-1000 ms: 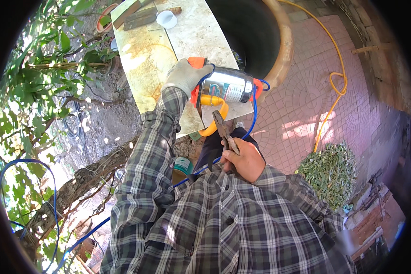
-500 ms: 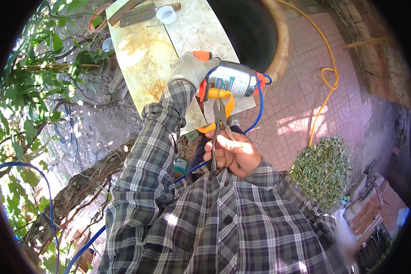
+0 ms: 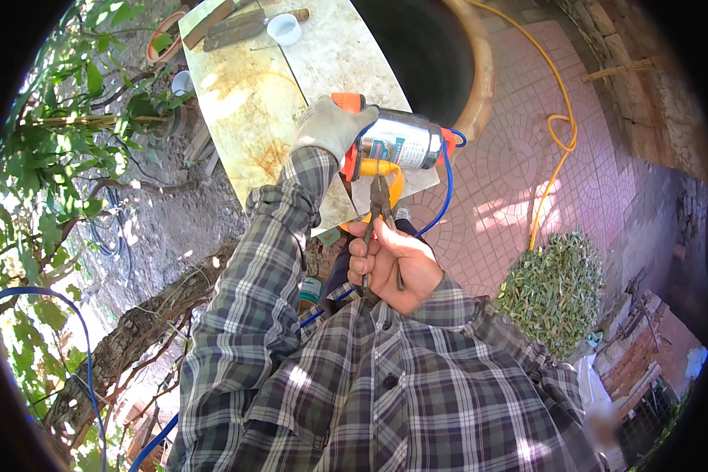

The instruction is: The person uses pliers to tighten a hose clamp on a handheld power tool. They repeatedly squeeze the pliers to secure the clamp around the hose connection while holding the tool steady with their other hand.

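My left hand [image 3: 329,130], in a pale work glove, is closed on the orange end of a silver, cylindrical water pump [image 3: 402,140], which lies on its side over the board's near edge. A yellow hose [image 3: 396,187] curves down from the pump's orange fitting. Bare and closed, my right hand [image 3: 405,266] grips the handles of dark metal pliers [image 3: 380,195]. Their jaws point up at the hose end by the fitting; whether they touch it I cannot tell. A blue cable [image 3: 450,185] loops from the pump's right end.
On the worn board [image 3: 334,59] stand a white cup [image 3: 285,30] and a wooden-handled tool [image 3: 240,30]. Behind it is a large round vat [image 3: 484,67]. A heap of cut leaves [image 3: 554,291] and a yellow hose lie on the paving at right. Vines and a trunk [image 3: 126,346] fill the left.
The pliers have drawn slightly back from the fitting, and their handles look a little wider apart. My left hand stays on the pump.
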Action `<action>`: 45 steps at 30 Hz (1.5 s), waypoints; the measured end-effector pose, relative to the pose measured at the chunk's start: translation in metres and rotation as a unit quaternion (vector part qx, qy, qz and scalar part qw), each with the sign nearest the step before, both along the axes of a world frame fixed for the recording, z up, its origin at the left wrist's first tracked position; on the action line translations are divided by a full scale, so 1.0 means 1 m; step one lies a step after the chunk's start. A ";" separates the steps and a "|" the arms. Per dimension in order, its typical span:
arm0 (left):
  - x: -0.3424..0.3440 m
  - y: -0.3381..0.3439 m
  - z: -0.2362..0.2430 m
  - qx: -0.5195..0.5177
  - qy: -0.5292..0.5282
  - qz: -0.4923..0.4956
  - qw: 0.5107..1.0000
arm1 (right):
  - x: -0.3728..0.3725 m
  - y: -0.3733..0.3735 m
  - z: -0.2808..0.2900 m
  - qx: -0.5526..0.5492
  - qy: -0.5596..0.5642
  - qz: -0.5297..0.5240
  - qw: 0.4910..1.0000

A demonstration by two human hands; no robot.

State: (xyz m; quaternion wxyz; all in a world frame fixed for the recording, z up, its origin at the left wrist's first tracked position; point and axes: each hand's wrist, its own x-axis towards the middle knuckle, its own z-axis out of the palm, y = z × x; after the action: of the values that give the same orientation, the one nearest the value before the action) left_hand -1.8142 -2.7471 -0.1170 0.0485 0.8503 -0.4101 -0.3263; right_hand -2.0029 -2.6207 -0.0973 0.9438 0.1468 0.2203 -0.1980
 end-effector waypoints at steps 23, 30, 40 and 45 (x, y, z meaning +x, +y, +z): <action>-0.047 0.004 0.002 0.029 0.007 -0.203 0.979 | -0.012 -0.021 0.001 -0.110 0.144 0.371 0.911; -0.045 0.007 -0.012 0.019 0.019 -0.174 0.984 | -0.081 -0.032 0.008 -0.402 0.314 0.395 0.764; -0.011 0.006 0.001 -0.036 0.009 -0.123 0.992 | -0.074 -0.035 -0.009 -0.401 0.253 0.401 0.783; -0.004 0.001 -0.010 -0.030 0.003 -0.137 0.990 | -0.065 -0.041 -0.022 -0.333 0.210 0.402 0.827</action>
State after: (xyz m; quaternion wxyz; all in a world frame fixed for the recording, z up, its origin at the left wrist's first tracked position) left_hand -1.8180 -2.7464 -0.1269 0.0300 0.7832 -0.5320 -0.3203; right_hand -2.0679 -2.6622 -0.1194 0.8626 -0.3228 0.3732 0.1111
